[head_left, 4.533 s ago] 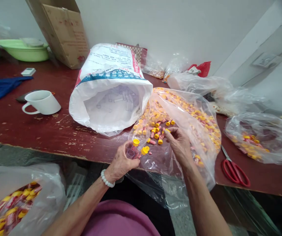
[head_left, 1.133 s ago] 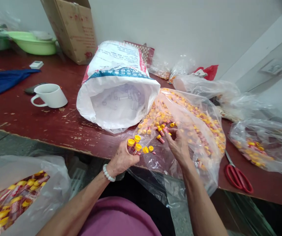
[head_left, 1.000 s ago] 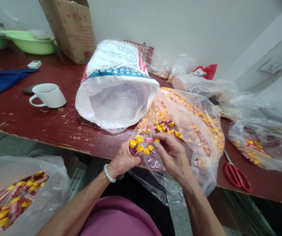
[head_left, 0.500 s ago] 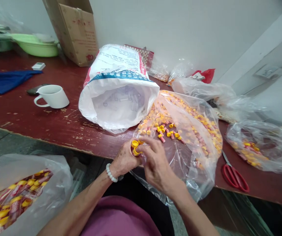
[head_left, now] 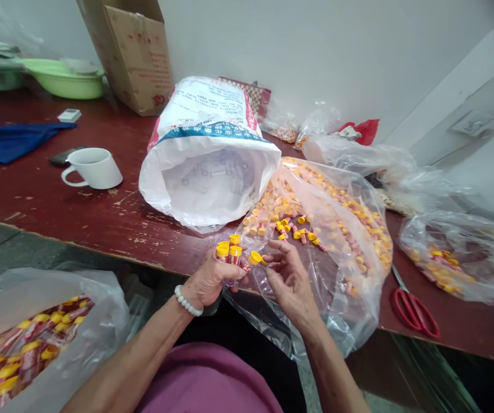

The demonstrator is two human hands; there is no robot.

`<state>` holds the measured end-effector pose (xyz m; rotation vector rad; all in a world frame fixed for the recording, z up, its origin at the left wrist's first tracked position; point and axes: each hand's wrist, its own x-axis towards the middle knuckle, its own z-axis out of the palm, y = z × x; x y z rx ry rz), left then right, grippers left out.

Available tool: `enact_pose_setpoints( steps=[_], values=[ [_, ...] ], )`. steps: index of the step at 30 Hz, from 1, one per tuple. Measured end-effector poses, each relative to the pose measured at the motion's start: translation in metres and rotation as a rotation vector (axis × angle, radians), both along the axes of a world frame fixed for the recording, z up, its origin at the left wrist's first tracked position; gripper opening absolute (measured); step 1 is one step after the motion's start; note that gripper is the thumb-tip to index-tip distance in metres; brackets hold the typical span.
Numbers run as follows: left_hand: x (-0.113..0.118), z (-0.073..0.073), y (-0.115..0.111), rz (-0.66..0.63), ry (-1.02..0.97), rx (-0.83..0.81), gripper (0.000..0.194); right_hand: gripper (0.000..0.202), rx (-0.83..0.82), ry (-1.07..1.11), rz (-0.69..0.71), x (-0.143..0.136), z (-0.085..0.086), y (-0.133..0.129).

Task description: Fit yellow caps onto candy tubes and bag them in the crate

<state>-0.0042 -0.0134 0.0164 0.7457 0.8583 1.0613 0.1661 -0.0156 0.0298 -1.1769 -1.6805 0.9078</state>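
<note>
My left hand (head_left: 212, 275) is closed around several small clear tubes (head_left: 234, 258) with yellow caps and pink-and-white contents or wrapping, held upright in a bunch. One more yellow-capped tube (head_left: 254, 258) leans out toward the right from this hand. Just beyond its cap, my right hand (head_left: 290, 281) is open, with thumb and fingers apart and slightly curled. Whether its fingertips touch the yellow cap I cannot tell. Behind both hands, a clear plastic bag (head_left: 341, 195) full of similar tubes lies on the table, with loose tubes (head_left: 300, 234) at its mouth.
A white woven sack (head_left: 212, 137) lies open, clear plastic pieces inside. Left on the red table (head_left: 27, 195) stand a white mug (head_left: 100, 169) and a cardboard box (head_left: 137, 63). Red-handled scissors (head_left: 414, 310) and another bag (head_left: 466, 258) lie right. Lower left, a bag (head_left: 104, 304) holds larger yellow-capped tubes.
My hands, close together before, have drawn apart. The left has shifted slightly left and shows more of the tubes' sides; the right has moved right and its fingers have spread.
</note>
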Motion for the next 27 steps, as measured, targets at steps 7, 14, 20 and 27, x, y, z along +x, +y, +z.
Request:
enact_pose_setpoints(
  steps=[7, 14, 20, 27],
  values=[
    [0.001, 0.006, -0.002, 0.011, -0.077, -0.032, 0.046, 0.064, 0.001, -0.036, 0.112, -0.012, -0.009, -0.017],
    [0.004, 0.008, -0.005, -0.011, -0.001, -0.03, 0.037, 0.043, -0.26, 0.262, 0.08, -0.016, -0.008, -0.015],
    [0.009, 0.009, -0.005, 0.004, 0.115, 0.043, 0.033, 0.04, -0.332, 0.345, 0.056, -0.024, -0.015, -0.01],
    [-0.003, 0.01, -0.008, 0.04, 0.023, 0.014, 0.042, 0.026, -0.377, 0.672, 0.007, -0.029, -0.015, -0.007]
  ],
)
